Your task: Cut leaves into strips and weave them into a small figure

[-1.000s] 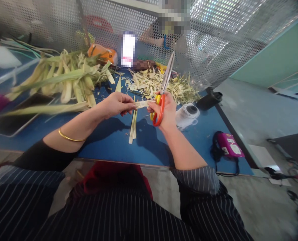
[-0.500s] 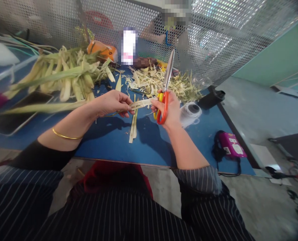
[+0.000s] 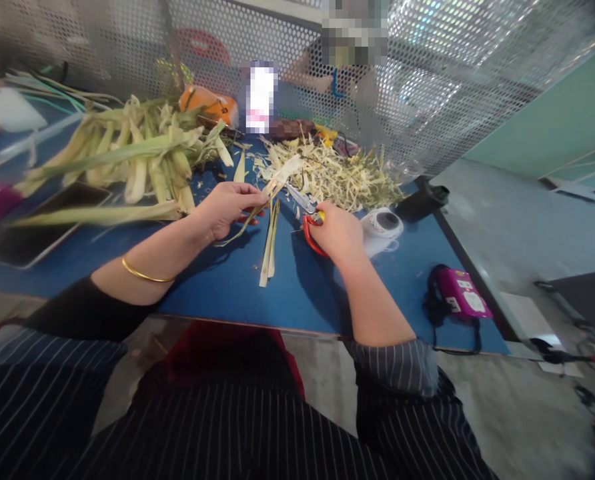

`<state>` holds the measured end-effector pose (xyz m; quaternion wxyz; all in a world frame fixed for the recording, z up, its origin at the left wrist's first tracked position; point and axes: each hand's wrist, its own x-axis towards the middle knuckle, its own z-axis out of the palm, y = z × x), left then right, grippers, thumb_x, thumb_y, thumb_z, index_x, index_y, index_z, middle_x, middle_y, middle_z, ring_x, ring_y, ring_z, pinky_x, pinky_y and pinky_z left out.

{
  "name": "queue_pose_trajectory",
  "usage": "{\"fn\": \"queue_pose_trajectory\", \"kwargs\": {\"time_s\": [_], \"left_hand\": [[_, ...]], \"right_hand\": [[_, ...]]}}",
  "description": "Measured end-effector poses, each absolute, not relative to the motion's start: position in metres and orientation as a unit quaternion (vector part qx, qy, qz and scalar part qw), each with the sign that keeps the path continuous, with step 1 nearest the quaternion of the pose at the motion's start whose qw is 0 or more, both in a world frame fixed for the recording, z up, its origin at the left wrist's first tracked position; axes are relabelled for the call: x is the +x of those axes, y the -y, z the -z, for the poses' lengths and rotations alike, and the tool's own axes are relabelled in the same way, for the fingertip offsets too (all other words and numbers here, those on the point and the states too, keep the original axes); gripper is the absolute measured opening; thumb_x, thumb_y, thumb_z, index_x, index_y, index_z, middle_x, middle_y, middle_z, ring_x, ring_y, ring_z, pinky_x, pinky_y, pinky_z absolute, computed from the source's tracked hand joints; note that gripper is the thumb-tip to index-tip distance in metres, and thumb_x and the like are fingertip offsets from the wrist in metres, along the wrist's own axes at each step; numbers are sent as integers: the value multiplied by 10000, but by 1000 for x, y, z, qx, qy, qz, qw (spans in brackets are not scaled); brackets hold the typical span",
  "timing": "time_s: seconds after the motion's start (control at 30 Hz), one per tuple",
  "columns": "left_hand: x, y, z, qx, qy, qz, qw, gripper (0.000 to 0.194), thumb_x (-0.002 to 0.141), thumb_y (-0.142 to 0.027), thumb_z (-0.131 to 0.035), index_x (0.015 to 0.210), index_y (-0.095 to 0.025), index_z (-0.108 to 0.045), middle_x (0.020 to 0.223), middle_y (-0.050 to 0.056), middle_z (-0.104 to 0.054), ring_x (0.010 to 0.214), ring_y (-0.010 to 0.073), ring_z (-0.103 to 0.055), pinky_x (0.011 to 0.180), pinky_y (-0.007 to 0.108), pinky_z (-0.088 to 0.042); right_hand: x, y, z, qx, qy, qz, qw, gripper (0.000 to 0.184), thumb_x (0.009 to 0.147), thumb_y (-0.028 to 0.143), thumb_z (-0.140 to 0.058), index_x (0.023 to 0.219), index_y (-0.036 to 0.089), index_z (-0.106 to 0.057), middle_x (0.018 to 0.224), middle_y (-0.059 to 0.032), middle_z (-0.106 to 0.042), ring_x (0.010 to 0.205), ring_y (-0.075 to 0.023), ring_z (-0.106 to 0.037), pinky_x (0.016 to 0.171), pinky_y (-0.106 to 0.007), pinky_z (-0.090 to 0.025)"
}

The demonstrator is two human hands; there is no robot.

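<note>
My left hand (image 3: 227,208) is closed round a pale leaf strip (image 3: 279,181) whose free end points up and to the right. My right hand (image 3: 336,230) grips the orange-handled scissors (image 3: 305,208), tilted down so the blades point left towards the strip, just above the blue table (image 3: 227,280). Two cut strips (image 3: 269,243) lie on the table between my hands.
A heap of long green-yellow leaves (image 3: 127,150) lies at the left, a pile of trimmings (image 3: 337,177) at the back. A white thread spool (image 3: 381,223), a black cup (image 3: 421,200) and a pink device (image 3: 460,299) sit at the right. A mesh screen (image 3: 427,80) stands behind; a person sits beyond it.
My right hand has dropped and turned the scissors from blades-up to blades pointing left and low. It no longer pinches the strip, which my left hand now holds alone, tilted upward.
</note>
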<state>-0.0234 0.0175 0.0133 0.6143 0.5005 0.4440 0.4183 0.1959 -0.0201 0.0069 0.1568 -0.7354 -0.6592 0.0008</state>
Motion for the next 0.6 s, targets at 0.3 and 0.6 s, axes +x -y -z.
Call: {"fn": "queue_pose_trajectory", "kwargs": {"time_s": [0.3, 0.6], "left_hand": [[-12, -7, -11, 504, -457, -452, 577, 152, 659, -260, -774, 634, -159, -662, 608, 1, -579, 518, 71, -483, 454, 193, -391], [5, 7, -7, 538, -445, -426, 575, 143, 716, -213, -729, 601, -155, -665, 560, -1, -586, 476, 61, -459, 466, 214, -386]], "right_hand": [[184, 25, -5, -637, 701, -73, 312, 206, 812, 343, -623, 921, 182, -688, 996, -123, -656, 937, -260, -608, 843, -420, -473], [156, 23, 13, -504, 563, -371, 539, 197, 783, 362, -651, 698, 202, -573, 650, 15, -596, 622, -115, -530, 648, -284, -457]]}}
